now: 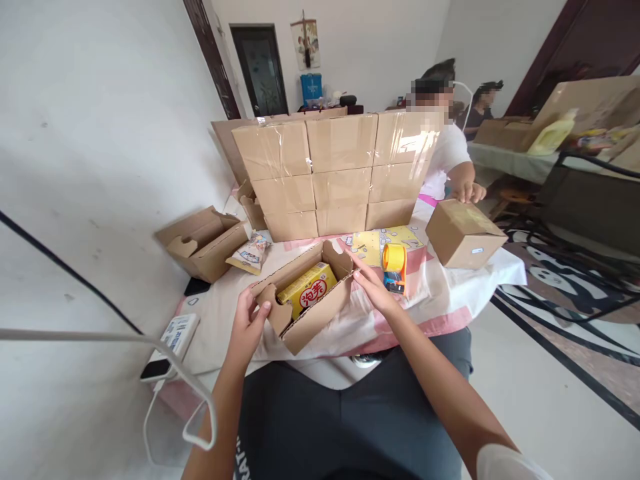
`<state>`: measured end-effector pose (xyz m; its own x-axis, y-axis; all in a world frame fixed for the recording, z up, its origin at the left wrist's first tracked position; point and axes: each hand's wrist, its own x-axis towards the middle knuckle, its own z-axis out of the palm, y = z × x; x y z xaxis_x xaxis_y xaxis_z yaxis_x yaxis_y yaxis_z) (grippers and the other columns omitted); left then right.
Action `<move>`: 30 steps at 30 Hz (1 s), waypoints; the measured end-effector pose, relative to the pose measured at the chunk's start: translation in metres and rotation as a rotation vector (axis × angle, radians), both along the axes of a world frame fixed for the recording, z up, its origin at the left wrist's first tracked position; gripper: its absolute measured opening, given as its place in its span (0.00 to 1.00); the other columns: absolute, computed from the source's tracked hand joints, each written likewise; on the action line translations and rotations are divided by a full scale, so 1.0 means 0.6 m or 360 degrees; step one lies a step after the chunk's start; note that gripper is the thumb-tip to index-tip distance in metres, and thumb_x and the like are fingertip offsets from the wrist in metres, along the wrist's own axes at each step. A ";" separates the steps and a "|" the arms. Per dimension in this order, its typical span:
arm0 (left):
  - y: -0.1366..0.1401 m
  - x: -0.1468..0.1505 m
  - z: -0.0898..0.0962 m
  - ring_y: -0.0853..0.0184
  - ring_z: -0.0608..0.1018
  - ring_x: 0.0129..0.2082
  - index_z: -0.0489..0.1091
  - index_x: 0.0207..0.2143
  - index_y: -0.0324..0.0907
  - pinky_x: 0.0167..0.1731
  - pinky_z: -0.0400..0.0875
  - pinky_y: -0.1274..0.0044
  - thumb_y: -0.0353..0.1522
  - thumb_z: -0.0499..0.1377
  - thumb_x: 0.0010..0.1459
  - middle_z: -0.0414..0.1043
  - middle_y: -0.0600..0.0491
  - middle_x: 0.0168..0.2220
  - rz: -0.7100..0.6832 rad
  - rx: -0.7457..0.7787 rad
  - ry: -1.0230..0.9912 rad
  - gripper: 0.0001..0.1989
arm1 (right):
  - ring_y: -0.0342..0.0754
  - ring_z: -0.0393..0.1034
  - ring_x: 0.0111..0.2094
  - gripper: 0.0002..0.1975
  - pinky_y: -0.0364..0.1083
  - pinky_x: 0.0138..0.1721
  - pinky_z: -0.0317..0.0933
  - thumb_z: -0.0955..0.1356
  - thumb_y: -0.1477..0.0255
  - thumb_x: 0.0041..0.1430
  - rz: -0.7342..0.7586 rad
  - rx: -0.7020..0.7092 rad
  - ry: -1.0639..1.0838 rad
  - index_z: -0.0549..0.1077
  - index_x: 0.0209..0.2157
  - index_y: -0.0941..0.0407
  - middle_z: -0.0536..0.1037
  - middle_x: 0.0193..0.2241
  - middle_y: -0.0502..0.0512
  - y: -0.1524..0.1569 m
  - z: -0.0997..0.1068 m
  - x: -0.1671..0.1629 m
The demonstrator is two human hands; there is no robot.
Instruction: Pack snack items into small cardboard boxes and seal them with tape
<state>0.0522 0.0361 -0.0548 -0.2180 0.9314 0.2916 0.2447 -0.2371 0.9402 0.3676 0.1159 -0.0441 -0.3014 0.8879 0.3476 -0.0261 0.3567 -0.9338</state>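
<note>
Both hands are on the open carton now, right at the near edge of the cloth-covered bench! The left hand has its grip closed on the left end, thumb over the flap; the right hand has its grip on the opposite end, fingertips at the rim. And there inside lies the yellow box, red lettering facing up toward the person. Just to the right stands a tape dispenser with its yellow roll; over on the left, a snack packet lies beside another open box. Behind it all, a wall of taped cartons, three rows high! Off to the right, a co-worker's hand rests on a closed carton.
</note>
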 end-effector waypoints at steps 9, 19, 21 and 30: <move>0.015 0.032 0.020 0.56 0.73 0.63 0.62 0.59 0.46 0.60 0.71 0.64 0.49 0.60 0.64 0.68 0.43 0.62 0.0150 -0.0086 0.0174 0.27 | 0.58 0.69 0.59 0.26 0.60 0.64 0.59 0.62 0.50 0.71 0.0066 0.0476 -0.0371 0.78 0.52 0.53 0.78 0.55 0.62 -0.006 0.019 0.005; -0.013 0.051 0.057 0.46 0.59 0.72 0.77 0.54 0.48 0.70 0.46 0.46 0.51 0.47 0.70 0.66 0.46 0.68 -0.0018 0.0131 0.1247 0.27 | 0.58 0.60 0.65 0.39 0.59 0.66 0.56 0.70 0.67 0.54 -0.0439 0.0130 -0.0148 0.61 0.68 0.54 0.64 0.66 0.65 -0.005 -0.008 -0.070; -0.022 0.088 0.064 0.44 0.63 0.70 0.69 0.64 0.48 0.69 0.49 0.45 0.43 0.60 0.64 0.64 0.44 0.68 -0.0066 0.0201 0.1609 0.27 | 0.59 0.62 0.63 0.38 0.60 0.66 0.56 0.71 0.65 0.55 -0.0632 0.0160 -0.0122 0.62 0.66 0.54 0.65 0.65 0.66 -0.001 -0.008 -0.040; 0.058 0.084 0.062 0.44 0.59 0.72 0.71 0.61 0.51 0.67 0.44 0.40 0.33 0.60 0.63 0.61 0.43 0.70 -0.0025 0.0390 0.1792 0.24 | 0.60 0.76 0.42 0.31 0.55 0.42 0.72 0.75 0.50 0.47 -0.0879 -0.0329 0.0054 0.75 0.43 0.62 0.80 0.38 0.67 0.063 -0.005 0.181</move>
